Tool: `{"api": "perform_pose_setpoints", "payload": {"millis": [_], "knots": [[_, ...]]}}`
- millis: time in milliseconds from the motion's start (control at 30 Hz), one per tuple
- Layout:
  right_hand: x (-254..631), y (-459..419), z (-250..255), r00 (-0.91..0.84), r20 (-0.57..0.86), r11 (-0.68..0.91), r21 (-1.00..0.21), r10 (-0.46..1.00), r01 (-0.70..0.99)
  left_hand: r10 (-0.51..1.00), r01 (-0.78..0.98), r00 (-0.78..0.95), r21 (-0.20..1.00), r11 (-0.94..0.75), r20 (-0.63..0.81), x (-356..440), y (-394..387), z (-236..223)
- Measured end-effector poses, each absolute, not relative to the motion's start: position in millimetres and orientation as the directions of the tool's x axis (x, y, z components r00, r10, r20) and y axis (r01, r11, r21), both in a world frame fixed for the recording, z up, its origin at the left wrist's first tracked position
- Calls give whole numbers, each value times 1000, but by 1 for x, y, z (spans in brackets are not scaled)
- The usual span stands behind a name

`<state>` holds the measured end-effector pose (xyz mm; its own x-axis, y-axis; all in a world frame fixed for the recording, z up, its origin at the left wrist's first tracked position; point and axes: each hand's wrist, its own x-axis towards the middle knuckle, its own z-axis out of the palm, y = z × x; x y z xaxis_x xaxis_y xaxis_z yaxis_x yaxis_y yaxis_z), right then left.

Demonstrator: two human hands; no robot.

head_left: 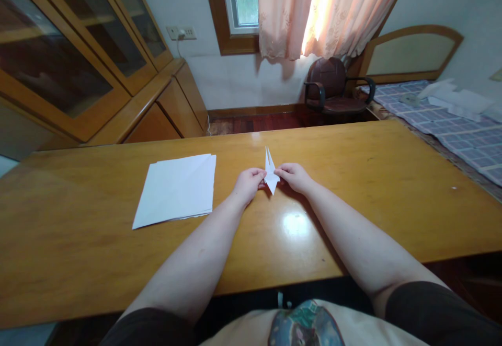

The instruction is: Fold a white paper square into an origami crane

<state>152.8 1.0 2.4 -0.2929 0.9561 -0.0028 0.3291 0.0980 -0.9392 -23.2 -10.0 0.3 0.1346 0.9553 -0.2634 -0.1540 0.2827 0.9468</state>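
Note:
A small folded white paper figure (271,175) is held just above the wooden table, in the middle of the head view. Two narrow points stick out from it toward the far side, and one broader point faces me. My left hand (250,184) pinches its left edge between thumb and fingers. On the opposite edge, my right hand (294,176) pinches it the same way. Parts of the fingers of both hands are hidden under or behind the paper. To the left of my left hand lies a stack of white paper sheets (176,188), slightly uneven at its edges.
The long wooden table (90,231) spans the view. Beyond it stand a brown armchair (333,87), a window with pink curtains (290,16) and a bed (451,121) on the right. A glass-doored wooden cabinet (117,84) fills the left.

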Motion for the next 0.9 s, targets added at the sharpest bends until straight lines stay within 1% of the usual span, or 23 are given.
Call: {"api": "perform_pose_setpoints", "payload": {"millis": [67, 200, 367, 433, 500, 767, 900], "knots": [[153, -1, 4, -286, 4, 86, -958, 958, 274, 965, -140, 137, 959, 244, -226, -23, -10, -1], [150, -3, 6, -296, -9, 18, -996, 955, 90, 969, -119, 170, 972, 201, -179, -23, -12, 0], [144, -5, 9, -266, -140, -149, -989, 954, -14, 973, -215, 186, 960, 180, -140, -26, -13, 7], [144, -7, 11, -298, -184, -199, -980, 937, -20, 978, -224, 177, 964, 145, -106, -28, -12, 7], [144, -8, 12, -332, -198, -212, -977, 922, -7, 981, -232, 172, 965, 125, -86, -29, -11, 7], [148, -6, 4, -401, -170, -150, -985, 900, 80, 969, -257, 223, 952, 164, -106, -28, -11, 7], [149, -7, 8, -436, -189, -157, -982, 880, 108, 966, -255, 232, 951, 173, -114, -28, -11, 7]]}}
